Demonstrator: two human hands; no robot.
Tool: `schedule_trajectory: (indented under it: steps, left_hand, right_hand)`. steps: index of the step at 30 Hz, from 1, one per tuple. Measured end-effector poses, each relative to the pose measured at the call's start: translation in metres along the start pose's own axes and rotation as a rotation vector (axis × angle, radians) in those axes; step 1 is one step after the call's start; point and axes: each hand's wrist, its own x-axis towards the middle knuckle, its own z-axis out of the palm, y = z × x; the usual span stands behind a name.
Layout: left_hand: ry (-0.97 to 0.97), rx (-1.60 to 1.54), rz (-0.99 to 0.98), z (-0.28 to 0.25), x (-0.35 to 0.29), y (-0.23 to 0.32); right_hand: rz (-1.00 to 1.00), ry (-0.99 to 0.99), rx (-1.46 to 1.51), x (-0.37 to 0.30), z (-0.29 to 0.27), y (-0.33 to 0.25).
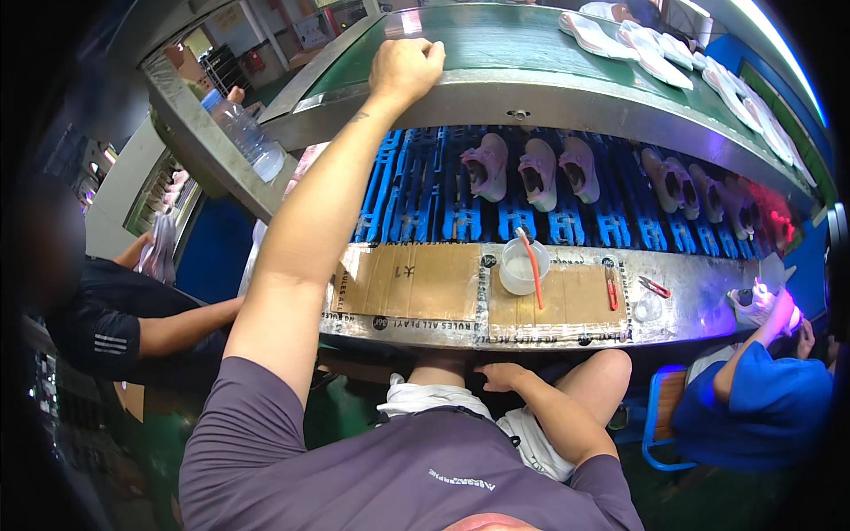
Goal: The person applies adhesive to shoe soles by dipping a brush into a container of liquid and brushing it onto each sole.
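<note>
My left arm stretches far forward, and my left hand (405, 71) rests on the upper green conveyor belt (496, 44). Its fingers are curled closed and nothing shows in them. My right hand (501, 377) is low over my lap, below the bench edge, fingers loosely apart and no object visible in it. Nearest to it on the metal bench lies a cardboard sheet (567, 310) edged with printed tape. A clear plastic cup (519, 276) with a red-handled brush (532, 265) leaning in it stands there, and red thread snips (611, 288) lie beside it.
Several pale shoes (538, 175) ride a blue slatted conveyor (425, 195) behind the bench. White soles (655, 62) lie on the upper belt. A second cardboard sheet (407, 279), more snips (654, 287) and a water bottle (248, 137) are nearby. Co-workers sit left and right, one handling a shoe (753, 305).
</note>
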Motion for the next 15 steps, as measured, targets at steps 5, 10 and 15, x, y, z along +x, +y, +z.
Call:
schedule_trajectory:
  steps: [5, 10, 15]
  left_hand:
    - [0.151, 0.032, 0.361, -0.005, -0.057, 0.016]
    - [-0.193, -0.671, 0.054, -0.015, -0.218, 0.050]
    - [-0.807, -0.718, -0.226, -0.068, -0.382, 0.029]
  right_hand:
    - [0.028, 0.044, -0.033, -0.019, -0.009, 0.004]
    - [0.056, 0.057, 0.064, -0.039, -0.027, -0.009]
    - [-0.001, 0.092, 0.036, -0.057, -0.037, -0.029]
